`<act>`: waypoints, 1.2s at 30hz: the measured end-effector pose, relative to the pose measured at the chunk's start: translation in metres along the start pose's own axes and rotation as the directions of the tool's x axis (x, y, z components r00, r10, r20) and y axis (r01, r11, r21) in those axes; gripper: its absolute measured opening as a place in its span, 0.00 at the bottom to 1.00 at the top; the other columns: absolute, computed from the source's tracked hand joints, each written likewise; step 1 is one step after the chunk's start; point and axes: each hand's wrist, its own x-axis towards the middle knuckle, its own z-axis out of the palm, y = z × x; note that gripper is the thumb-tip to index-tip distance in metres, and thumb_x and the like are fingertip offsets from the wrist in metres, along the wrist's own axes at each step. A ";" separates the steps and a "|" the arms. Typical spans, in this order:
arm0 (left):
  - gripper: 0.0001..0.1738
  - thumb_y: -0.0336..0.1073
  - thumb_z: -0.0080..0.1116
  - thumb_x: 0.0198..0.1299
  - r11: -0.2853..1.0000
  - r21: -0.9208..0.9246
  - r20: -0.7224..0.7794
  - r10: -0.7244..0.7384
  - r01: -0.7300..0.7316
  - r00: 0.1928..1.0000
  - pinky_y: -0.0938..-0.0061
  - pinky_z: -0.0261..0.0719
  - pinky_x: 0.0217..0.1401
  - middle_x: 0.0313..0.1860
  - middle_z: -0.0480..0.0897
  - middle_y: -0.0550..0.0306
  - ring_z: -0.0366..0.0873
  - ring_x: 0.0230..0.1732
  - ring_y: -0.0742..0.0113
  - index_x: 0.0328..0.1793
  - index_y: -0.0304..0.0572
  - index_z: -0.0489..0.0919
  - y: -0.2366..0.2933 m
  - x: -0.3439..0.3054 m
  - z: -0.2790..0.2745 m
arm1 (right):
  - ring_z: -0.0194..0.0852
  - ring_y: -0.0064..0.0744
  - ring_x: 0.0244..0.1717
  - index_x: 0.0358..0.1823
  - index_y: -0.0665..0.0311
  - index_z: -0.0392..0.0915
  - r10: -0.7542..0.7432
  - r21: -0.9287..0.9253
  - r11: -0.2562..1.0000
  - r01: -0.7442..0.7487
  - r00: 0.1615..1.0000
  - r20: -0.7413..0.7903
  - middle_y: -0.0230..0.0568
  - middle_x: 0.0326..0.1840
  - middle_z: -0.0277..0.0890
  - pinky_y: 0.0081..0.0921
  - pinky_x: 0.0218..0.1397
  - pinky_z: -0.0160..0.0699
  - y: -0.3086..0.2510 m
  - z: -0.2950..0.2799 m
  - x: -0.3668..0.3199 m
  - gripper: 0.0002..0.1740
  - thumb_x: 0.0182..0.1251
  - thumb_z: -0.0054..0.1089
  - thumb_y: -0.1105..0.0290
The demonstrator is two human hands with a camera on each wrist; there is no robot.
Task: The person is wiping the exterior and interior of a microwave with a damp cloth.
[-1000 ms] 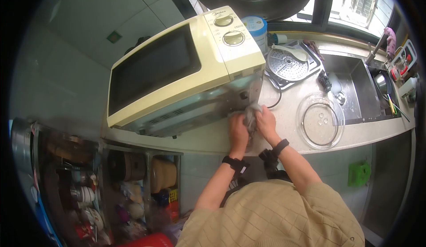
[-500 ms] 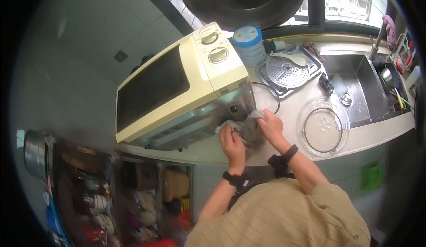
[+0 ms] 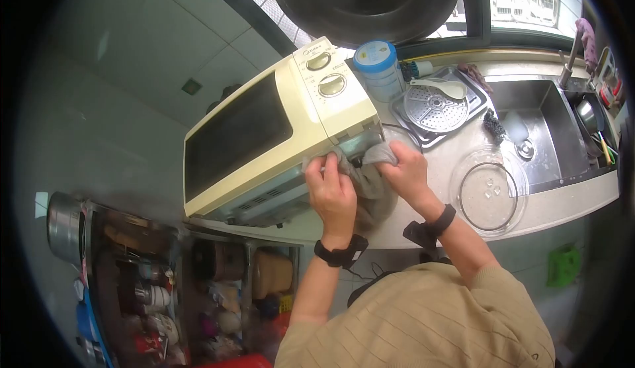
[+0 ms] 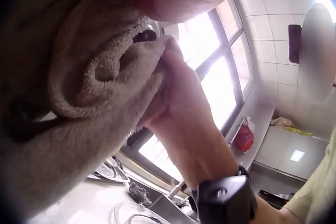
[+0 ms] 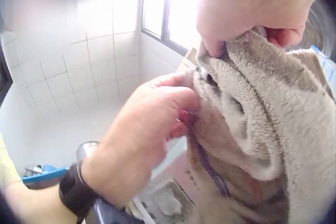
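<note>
Both hands hold a crumpled grey towel [image 3: 369, 184] at the front of the counter, against the lower right of a cream microwave [image 3: 337, 110]. The microwave is turned so its metal underside [image 3: 284, 192], with vents and small feet, faces me. My left hand [image 3: 334, 202] pinches the towel's left end close to the underside. The right hand [image 3: 411, 179] grips another part, thumb on top, near the microwave's corner. In the right wrist view the towel [image 5: 310, 113] hangs in folds between the two hands, with a dark purplish strip along one part.
Right of the hands lies a round glass plate [image 3: 462, 196] with a dark ring. Behind it are a perforated metal disc [image 3: 430, 118] with a white ladle, a blue-lidded canister [image 3: 377, 63] and a scrubber [image 3: 493, 126]. A sink [image 3: 552, 130] is set at the right; shelves [image 3: 192, 235] stand lower left.
The hands have lifted the towel from the counter beside the microwave's lower corner and spread it more between them. The left hand has moved up against the underside. The head view has shifted.
</note>
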 end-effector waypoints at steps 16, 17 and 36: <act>0.15 0.28 0.60 0.45 0.960 0.219 0.134 0.147 -0.174 0.980 0.51 0.46 0.67 0.65 0.67 0.51 0.60 0.66 0.47 0.40 0.46 0.71 -0.014 0.045 -0.027 | 0.65 0.50 0.56 0.65 0.64 0.52 -0.008 0.268 0.963 0.022 0.999 -0.051 0.53 0.59 0.64 0.43 0.57 0.62 -0.038 0.021 0.028 0.47 0.40 0.64 0.69; 0.15 0.28 0.60 0.45 0.960 0.219 0.134 0.146 -0.173 0.980 0.51 0.46 0.67 0.65 0.67 0.51 0.60 0.66 0.47 0.40 0.46 0.71 -0.014 0.046 -0.026 | 0.66 0.49 0.55 0.65 0.65 0.53 -0.009 0.248 0.969 0.026 0.998 -0.068 0.52 0.58 0.65 0.43 0.57 0.62 -0.036 0.021 0.028 0.45 0.40 0.62 0.70; 0.32 0.37 0.66 0.38 0.971 0.194 0.131 0.113 -0.138 0.985 0.59 0.53 0.61 0.61 0.69 0.57 0.64 0.60 0.57 0.55 0.52 0.73 -0.017 0.053 -0.025 | 0.69 0.45 0.46 0.61 0.64 0.64 -0.160 0.313 0.925 0.216 0.968 -0.196 0.50 0.48 0.71 0.34 0.50 0.69 -0.013 0.020 0.031 0.34 0.45 0.51 0.78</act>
